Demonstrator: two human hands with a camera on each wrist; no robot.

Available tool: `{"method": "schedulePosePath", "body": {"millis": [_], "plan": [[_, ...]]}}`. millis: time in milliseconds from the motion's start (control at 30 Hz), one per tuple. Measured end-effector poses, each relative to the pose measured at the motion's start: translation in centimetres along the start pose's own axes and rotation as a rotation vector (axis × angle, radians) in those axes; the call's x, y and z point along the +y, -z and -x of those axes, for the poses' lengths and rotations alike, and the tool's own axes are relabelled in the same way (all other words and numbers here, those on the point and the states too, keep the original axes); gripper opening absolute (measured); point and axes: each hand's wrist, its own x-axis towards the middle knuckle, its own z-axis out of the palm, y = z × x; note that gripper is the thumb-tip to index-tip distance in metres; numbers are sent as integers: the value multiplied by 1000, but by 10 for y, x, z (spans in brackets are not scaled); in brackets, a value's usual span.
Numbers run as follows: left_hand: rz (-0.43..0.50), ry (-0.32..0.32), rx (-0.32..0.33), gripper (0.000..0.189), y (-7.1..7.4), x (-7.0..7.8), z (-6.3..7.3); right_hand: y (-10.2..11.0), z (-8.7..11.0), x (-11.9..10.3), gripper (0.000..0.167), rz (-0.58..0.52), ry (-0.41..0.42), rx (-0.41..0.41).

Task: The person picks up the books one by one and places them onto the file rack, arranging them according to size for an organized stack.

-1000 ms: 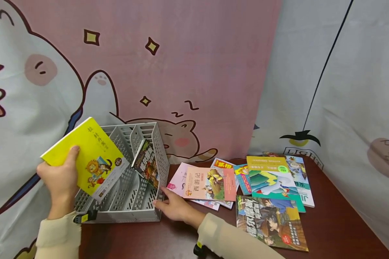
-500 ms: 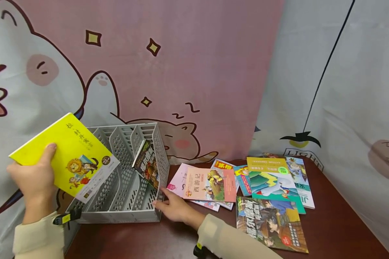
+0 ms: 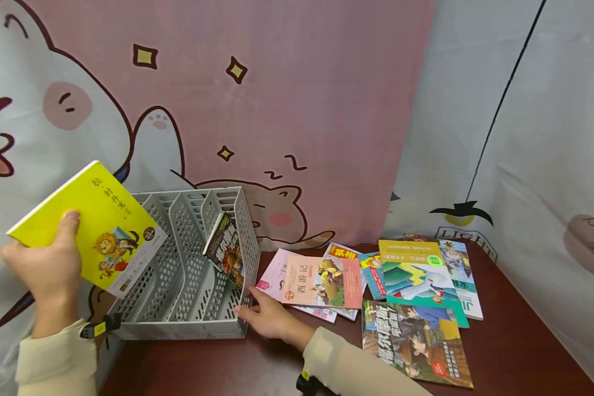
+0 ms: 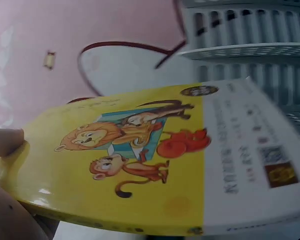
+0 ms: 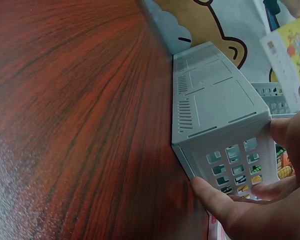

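My left hand (image 3: pixel 51 267) grips a thick yellow book (image 3: pixel 111 212) by its left side, thumb across the cover. Tilted, it hangs at the left of a grey slotted file rack (image 3: pixel 178 330), hiding part of that end. In the left wrist view a lion and a monkey show on the book's cover (image 4: pixel 140 145). My right hand (image 3: pixel 272 319) holds the rack's front right corner, with thumb and fingers against the perforated side wall (image 5: pixel 235 165). A dark comic-style book (image 3: pixel 226 250) leans in the rightmost compartment.
Right of the rack lie several loose books, among them a pink book (image 3: pixel 322 280), a green-and-yellow book (image 3: pixel 421 280) and a dark brown book (image 3: pixel 418 344). The rack and books share a dark red-brown table (image 3: pixel 218 366), backed by a printed cloth (image 3: pixel 302 99).
My left hand has carried the yellow book leftward, uncovering more of the rack's left compartments, then lifted it slightly. My right hand stays on the rack's corner.
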Motion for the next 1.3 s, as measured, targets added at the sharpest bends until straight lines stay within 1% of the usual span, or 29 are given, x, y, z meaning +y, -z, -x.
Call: {"method": "schedulePosePath", "body": {"millis": [67, 133, 167, 200, 267, 367, 433, 467, 533, 600, 667, 733, 833, 900, 967, 1067, 1200, 1300], "plan": [[-41, -89, -21, 29, -11, -7, 2, 0, 0, 0, 78, -3, 0, 3], [-38, -144, -56, 15, -21, -15, 5, 0, 1, -1, 78, -1, 4, 7], [-45, -158, -76, 13, -25, -20, 7, 0, 1, -1, 78, -3, 6, 8], [-54, -168, -93, 13, -29, -25, 9, -1, 1, -2, 78, 1, 7, 9], [-105, -194, -119, 17, -37, -36, 12, -2, 2, -3, 78, 4, 3, 10], [-185, -224, -136, 30, -46, -55, 13, -4, 2, -5, 77, 11, -6, 8], [-237, -226, -154, 38, -50, -67, 12, -5, 1, -5, 77, 19, -13, 7], [-255, -216, -169, 41, -51, -72, 11, -6, 1, -6, 76, 24, -13, 7], [-278, -180, -197, 44, -54, -81, 10, -7, 0, -7, 76, 27, -9, 3], [-292, -130, -224, 44, -55, -90, 10, -8, 0, -7, 77, 33, -2, 1], [-304, -98, -252, 47, -56, -97, 11, -9, 0, -7, 77, 39, 5, 1], [-332, -88, -282, 53, -57, -105, 13, -11, 0, -7, 77, 42, 0, 5], [-388, -89, -336, 63, -58, -112, 18, -13, 1, -7, 76, 37, -2, 12], [-413, -74, -369, 68, -58, -115, 22, -14, 1, -6, 76, 31, -5, 16], [-423, -48, -395, 69, -58, -118, 23, -15, 1, -6, 76, 30, -3, 20], [-441, -32, -431, 70, -58, -123, 25, -15, -1, -4, 76, 33, -2, 31], [-456, -39, -460, 70, -62, -133, 28, -11, -1, -2, 76, 45, -12, 44], [-462, -44, -469, 70, -68, -139, 31, -7, -1, -2, 76, 42, -23, 49]]}}
